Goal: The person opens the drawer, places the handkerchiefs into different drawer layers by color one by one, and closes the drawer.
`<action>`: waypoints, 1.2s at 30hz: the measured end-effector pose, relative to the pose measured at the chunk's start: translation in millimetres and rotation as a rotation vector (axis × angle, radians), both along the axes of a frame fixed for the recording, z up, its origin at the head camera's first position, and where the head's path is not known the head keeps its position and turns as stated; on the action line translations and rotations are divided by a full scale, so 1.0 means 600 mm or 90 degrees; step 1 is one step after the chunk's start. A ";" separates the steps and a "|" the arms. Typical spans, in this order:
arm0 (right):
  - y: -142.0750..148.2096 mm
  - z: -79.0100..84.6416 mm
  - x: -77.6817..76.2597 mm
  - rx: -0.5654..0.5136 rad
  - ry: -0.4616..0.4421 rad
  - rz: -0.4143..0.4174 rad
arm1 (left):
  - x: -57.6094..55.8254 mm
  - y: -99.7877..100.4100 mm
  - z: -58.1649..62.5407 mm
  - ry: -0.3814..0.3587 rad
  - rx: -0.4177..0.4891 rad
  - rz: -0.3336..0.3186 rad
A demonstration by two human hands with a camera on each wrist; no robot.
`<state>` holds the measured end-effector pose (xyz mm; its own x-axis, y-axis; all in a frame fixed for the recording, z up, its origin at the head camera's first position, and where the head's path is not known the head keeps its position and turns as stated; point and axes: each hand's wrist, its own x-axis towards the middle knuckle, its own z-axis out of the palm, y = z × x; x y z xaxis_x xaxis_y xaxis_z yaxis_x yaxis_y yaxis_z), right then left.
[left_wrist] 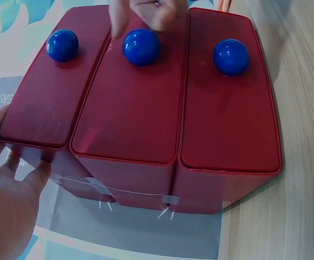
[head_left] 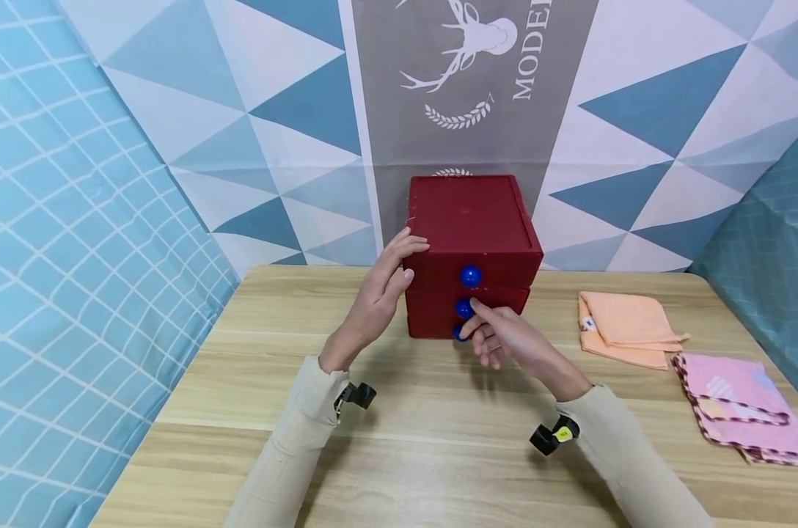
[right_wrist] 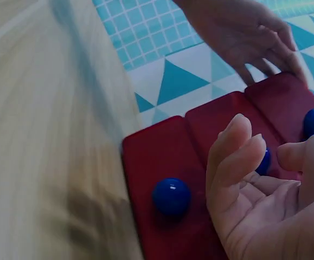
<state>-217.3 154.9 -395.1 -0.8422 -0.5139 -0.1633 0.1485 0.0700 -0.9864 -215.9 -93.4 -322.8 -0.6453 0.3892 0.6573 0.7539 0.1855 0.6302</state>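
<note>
- while it stands at the far side of the wooden table (head_left: 399,469), in front of the patterned wall covering (head_left: 306,132), the red drawer unit (head_left: 465,213) looks like hard, stiff plastic, probably fairly light, though its contents cannot be seen.
- its three stacked drawer fronts seem smooth, so flat fingers would likely slip; the round blue knobs are the natural grips.
- the middle knob (left_wrist: 141,47) is best pinched behind its widest part, since a glossy ball may slide from a fingertip hold.
- the right hand (head_left: 507,339) is at that knob, thumb and forefinger slightly apart about it, the other fingers loosely bent; whether they touch it, i cannot tell.
- the left hand (head_left: 381,284) is at the unit's upper left edge, fingers over the top, thumb apart at the side: a good place to brace, as a light unit could skid.
- strips like clear tape (left_wrist: 98,185) cross the side seams; pulling there could peel them.
</note>
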 end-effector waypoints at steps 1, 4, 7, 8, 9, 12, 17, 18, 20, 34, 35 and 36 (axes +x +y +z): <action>-0.001 -0.004 -0.004 -0.008 -0.012 0.005 | 0.000 0.000 0.000 0.003 0.002 0.000; -0.004 -0.015 -0.013 -0.068 -0.068 0.015 | -0.001 -0.001 0.000 0.011 0.008 -0.001; -0.004 -0.023 -0.017 -0.150 -0.125 0.024 | 0.000 -0.001 0.000 0.011 0.007 -0.005; -0.004 -0.025 -0.017 -0.172 -0.136 0.028 | 0.000 -0.001 0.000 0.010 0.007 -0.006; -0.005 -0.026 -0.016 -0.189 -0.142 0.033 | 0.000 -0.001 0.000 0.010 0.004 -0.005; -0.008 -0.027 -0.014 -0.216 -0.140 0.041 | 0.001 -0.001 0.001 0.009 0.003 0.000; -0.013 -0.027 -0.012 -0.210 -0.123 0.019 | 0.000 -0.001 0.002 0.002 0.001 0.009; -0.013 -0.028 -0.012 -0.205 -0.120 0.014 | -0.001 -0.001 0.001 0.000 0.000 0.010; -0.011 -0.029 -0.013 -0.197 -0.113 0.009 | -0.001 0.000 0.000 -0.003 -0.001 0.011; 0.002 -0.027 0.000 -0.173 -0.087 0.044 | -0.026 -0.002 -0.026 0.031 -0.007 0.027; 0.002 -0.027 0.003 -0.171 -0.087 0.042 | -0.026 -0.002 -0.025 0.031 -0.009 0.027; 0.002 -0.028 0.005 -0.171 -0.085 0.041 | -0.024 -0.002 -0.023 0.032 -0.008 0.026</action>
<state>-214.1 156.2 -411.9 -0.7867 -0.6051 -0.1222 0.2824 -0.1766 -0.9429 -230.3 -94.5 -336.3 -0.6270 0.3720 0.6845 0.7763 0.2251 0.5888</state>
